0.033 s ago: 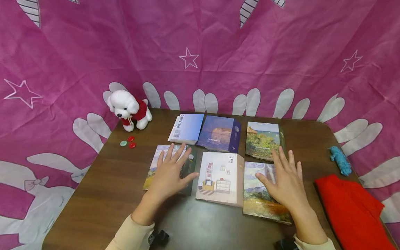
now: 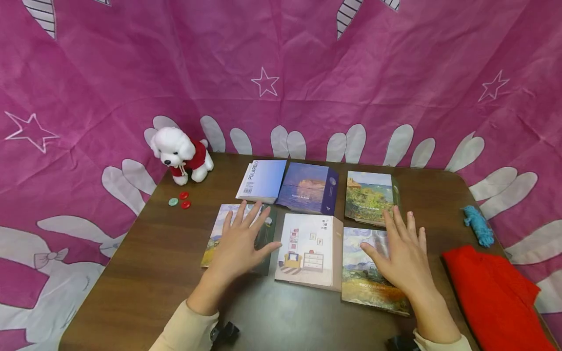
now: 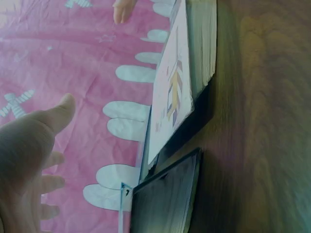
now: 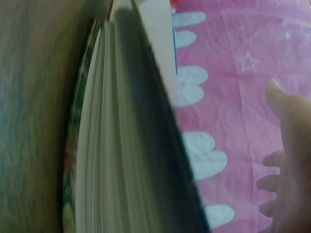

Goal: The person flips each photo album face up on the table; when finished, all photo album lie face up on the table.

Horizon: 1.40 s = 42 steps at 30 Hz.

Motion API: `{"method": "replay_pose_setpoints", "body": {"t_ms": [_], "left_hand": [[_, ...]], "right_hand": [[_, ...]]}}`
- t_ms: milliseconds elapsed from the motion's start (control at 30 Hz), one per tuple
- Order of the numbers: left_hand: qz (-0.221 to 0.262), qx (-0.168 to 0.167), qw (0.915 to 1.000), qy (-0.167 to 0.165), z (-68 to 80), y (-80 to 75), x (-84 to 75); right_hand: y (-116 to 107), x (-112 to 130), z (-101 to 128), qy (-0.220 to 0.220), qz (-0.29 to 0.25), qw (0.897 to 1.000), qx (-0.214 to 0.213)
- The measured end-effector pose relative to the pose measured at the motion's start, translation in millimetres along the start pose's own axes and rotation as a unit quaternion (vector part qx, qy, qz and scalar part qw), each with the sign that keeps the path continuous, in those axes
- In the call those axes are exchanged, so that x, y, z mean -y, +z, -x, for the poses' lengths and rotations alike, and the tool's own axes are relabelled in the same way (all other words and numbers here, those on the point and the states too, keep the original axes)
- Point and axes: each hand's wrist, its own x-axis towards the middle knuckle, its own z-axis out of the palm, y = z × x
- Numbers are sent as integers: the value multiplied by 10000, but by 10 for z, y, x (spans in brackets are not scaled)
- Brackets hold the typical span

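Observation:
My left hand [image 2: 239, 246] is spread palm down above the front-left photo album [image 2: 214, 247], covering part of its landscape cover. Over the front-right photo album [image 2: 364, 287] hovers my right hand [image 2: 404, 261], fingers likewise spread and holding nothing. Between them lies a thick cream album [image 2: 307, 253] with a furniture drawing; the left thumb points toward it. In the left wrist view, air shows between the left hand [image 3: 26, 150] and the dark album edge [image 3: 165, 204]. The right wrist view shows the right hand [image 4: 296, 141] above an album's page edges [image 4: 112, 141].
Behind are a blue Polaroid album [image 2: 263, 178], a purple album [image 2: 303, 187] and a green seaside album [image 2: 369, 197]. A plush dog [image 2: 182, 153] stands back left near red buttons [image 2: 186, 204] and a green button [image 2: 173, 201]. Blue yarn [image 2: 478, 226] and red cloth [image 2: 496, 297] lie right.
Both hands have drifted very slightly to the right, still spread. The albums and other things have not moved.

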Motion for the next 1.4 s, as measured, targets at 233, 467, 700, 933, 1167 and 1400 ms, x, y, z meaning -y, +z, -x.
{"method": "replay_pose_setpoints", "body": {"t_ms": [233, 467, 700, 933, 1167, 1400], "left_hand": [[-191, -76, 9998, 58, -78, 111, 55], [-168, -119, 9998, -35, -79, 167, 96], [-185, -210, 9996, -64, -89, 211, 101], [-278, -167, 9994, -128, -143, 262, 99], [-304, -112, 9993, -180, -170, 285, 97], [-265, -89, 9993, -230, -174, 288, 89]], "right_hand": [[73, -34, -34, 90, -35, 9999, -27], [150, -59, -18, 228, -161, 9996, 34], [182, -61, -9, 239, -181, 9995, 51], [210, -47, -44, 150, -143, 9998, -7], [233, -53, -82, 154, -80, 9998, -13], [259, -65, -82, 228, -101, 9997, 38]]}}
